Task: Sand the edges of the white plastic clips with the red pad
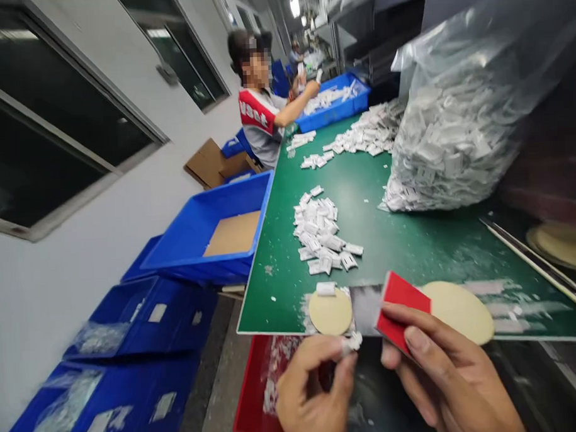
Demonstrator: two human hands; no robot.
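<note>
A: Small white piece pinched at the near edge of the green counter, just below the smaller tan disc. Red card right beside it, tilted, one corner up over the counter edge.

B: Grip on the piece?

A: Left hand nearly closed, thumb and forefinger tips clamped on it, other fingers curled in. Little of the piece showing; shape hard to tell.

B: And the other grip?

A: Right hand clenched on the red card, thumb flat across its lower face, fingers behind.

B: Best way to handle this?

A: Probably keep the pinch light and at the very tip, so as not to crush or bend the piece. Hold the card steady and close, edge toward the piece, rather than waving it. Work over the counter edge, above the red bin, so scraps drop there.

B: Around the disc?

A: Larger tan disc to its right, partly behind the card. Heap of white pieces beyond it, farther up the counter. Big clear bag of the same pieces beyond and to the right. Blue crate to the left of the counter, cardboard inside. Another person at the far end, hands of their own raised over a blue tray.
</note>
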